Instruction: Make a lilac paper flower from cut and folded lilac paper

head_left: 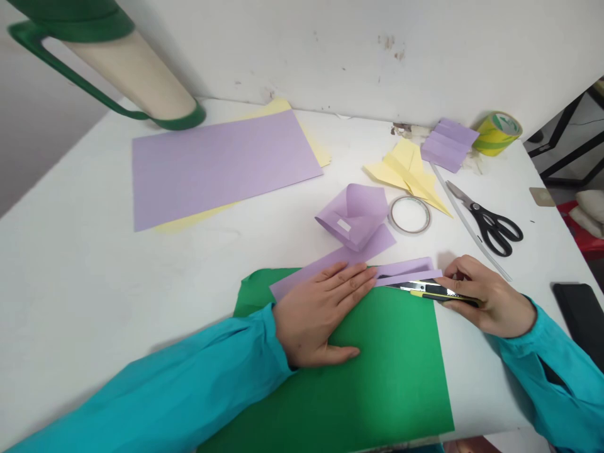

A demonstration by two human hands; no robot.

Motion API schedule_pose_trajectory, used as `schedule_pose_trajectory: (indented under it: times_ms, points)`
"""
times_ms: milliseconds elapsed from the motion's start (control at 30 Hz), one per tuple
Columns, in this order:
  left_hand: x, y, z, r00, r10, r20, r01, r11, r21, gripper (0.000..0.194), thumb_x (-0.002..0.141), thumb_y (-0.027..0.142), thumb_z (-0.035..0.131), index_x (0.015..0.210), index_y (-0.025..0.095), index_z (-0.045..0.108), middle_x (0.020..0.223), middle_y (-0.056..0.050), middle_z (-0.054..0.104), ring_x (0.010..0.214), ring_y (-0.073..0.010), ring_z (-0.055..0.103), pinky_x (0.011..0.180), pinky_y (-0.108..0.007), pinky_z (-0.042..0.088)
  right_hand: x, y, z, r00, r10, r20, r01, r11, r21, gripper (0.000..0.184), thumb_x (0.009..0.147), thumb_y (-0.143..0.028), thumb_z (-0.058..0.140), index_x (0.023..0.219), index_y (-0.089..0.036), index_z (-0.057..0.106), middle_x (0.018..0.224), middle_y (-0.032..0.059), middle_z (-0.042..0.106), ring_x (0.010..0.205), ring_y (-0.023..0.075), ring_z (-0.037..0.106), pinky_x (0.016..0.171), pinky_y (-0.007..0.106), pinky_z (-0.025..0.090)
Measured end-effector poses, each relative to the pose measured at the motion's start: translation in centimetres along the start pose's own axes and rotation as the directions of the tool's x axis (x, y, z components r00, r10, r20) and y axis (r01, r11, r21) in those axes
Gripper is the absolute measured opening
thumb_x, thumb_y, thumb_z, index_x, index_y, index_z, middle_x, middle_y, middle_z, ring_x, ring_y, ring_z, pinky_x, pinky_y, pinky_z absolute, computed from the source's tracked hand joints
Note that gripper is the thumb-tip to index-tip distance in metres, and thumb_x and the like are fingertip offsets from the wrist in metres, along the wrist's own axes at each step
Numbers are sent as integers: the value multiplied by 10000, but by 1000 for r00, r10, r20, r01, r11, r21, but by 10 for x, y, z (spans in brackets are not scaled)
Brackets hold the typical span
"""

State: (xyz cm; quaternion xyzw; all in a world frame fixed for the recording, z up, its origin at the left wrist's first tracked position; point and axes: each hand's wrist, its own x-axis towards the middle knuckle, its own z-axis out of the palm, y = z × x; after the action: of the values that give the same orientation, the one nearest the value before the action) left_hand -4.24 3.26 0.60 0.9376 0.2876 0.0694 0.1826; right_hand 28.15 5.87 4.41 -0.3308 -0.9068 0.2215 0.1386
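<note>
My left hand (325,314) lies flat, fingers stretched out, pressing a folded purple paper strip (406,269) onto a green sheet (391,365). Its fingertips rest at the near end of the fold. In my right hand (491,296) is a utility knife (429,290) with a black and yellow body. The knife's blade lies along the lower edge of the purple strip, partly tucked under it, so its tip is hidden. Just beyond the left hand, a purple folded paper piece (363,214) with a small white label stands on the table.
A large purple sheet (221,167) lies over yellow paper at the left, near a green and cream thermos jug (136,75). A tape ring (410,215), yellow paper plane (406,173), creased purple paper (448,145), yellow tape roll (497,133), scissors (491,220) and phone (580,314) are rightward.
</note>
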Motion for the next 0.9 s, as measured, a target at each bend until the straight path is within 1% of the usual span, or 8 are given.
schedule_pose_trajectory:
  times_ms: [167,300,400,533,700,900]
  points:
    - [0,0,0,1000,1,2,-1,1000,7,931,784,633,457,1471,105,118,1518,-167,233,1404,-308,175,1138,-470,121,2,-3,2,999,17,-30,-16,1000,4,390,860,-206,552,1244,-274,564,916,83,547,803,192,538,668,320,497]
    - [0,0,1,1000,5,-7,-4,1000,20,922,787,639,452,1463,90,150,1517,-172,234,1405,-303,176,1141,-460,115,3,-3,3,1000,4,-13,-4,1000,6,382,866,-214,541,1242,-274,568,903,80,541,781,188,537,655,317,498]
    - [0,0,1,1000,9,-6,-9,1000,17,924,786,638,453,1466,97,139,1519,-168,230,1405,-304,178,1140,-462,120,3,-2,5,1000,-4,-20,5,1000,18,393,868,-209,540,1254,-275,553,913,80,539,788,188,532,659,322,498]
    - [0,0,0,1000,6,-6,-6,1000,13,926,790,633,453,1471,105,116,1518,-168,234,1402,-309,183,1135,-469,131,4,-2,8,998,-24,-54,26,999,22,361,858,-229,564,1218,-232,577,904,83,508,801,192,520,663,327,497]
    - [0,0,0,1000,7,-4,-6,1000,18,922,790,645,443,1464,93,141,1512,-173,247,1403,-302,182,1138,-460,126,4,-2,7,999,-32,-6,32,999,21,386,853,-195,565,1236,-240,562,904,71,502,784,175,510,657,304,483]
    - [0,0,1,1000,4,-10,-4,999,48,916,787,655,435,1452,79,179,1512,-176,244,1406,-295,176,1140,-448,117,6,-4,11,999,-28,-43,28,1000,6,306,854,-222,566,1153,-180,615,879,85,491,803,196,496,673,334,476]
